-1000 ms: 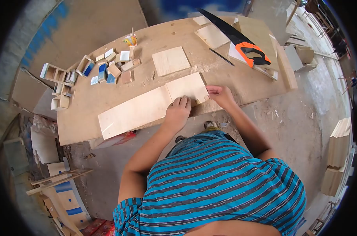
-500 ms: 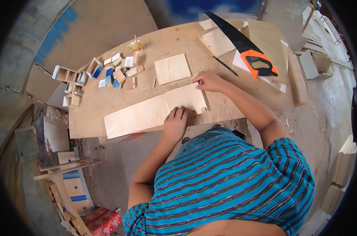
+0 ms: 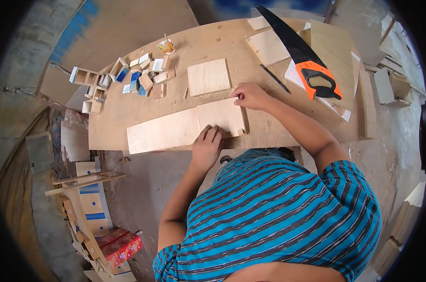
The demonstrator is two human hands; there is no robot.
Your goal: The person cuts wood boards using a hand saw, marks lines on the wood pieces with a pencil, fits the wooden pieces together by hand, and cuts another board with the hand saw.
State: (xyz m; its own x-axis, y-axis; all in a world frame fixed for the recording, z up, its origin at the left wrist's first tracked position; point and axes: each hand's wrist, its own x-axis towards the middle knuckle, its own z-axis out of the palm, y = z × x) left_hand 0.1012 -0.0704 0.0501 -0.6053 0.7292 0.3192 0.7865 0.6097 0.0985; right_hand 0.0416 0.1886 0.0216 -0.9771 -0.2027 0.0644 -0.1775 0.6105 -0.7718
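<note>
A square plywood panel point(image 3: 222, 114) lies on or against the right end of a long pale plywood board point(image 3: 163, 130) at the table's near edge. My left hand point(image 3: 206, 149) grips the panel's near edge, its fingertips curled over the top and the thumb hidden. At the far right corner, my right hand point(image 3: 250, 96) is closed in a pinch on that same panel. A small wood block point(image 3: 241, 132) sits by the panel's near right corner. Just beyond the panel rests another loose square of plywood point(image 3: 208, 77), touched by neither hand.
A handsaw point(image 3: 311, 75) with an orange and black handle lies on boards at the right, near a dark pencil-like stick point(image 3: 275, 78). Several small wood blocks point(image 3: 147, 75) and a small cup point(image 3: 166, 46) stand at the left of the wooden table point(image 3: 114, 124).
The whole view has shifted slightly, with the table now appearing a little higher and farther right. Both hands keep their hold on the panel, with hardly any movement against it.
</note>
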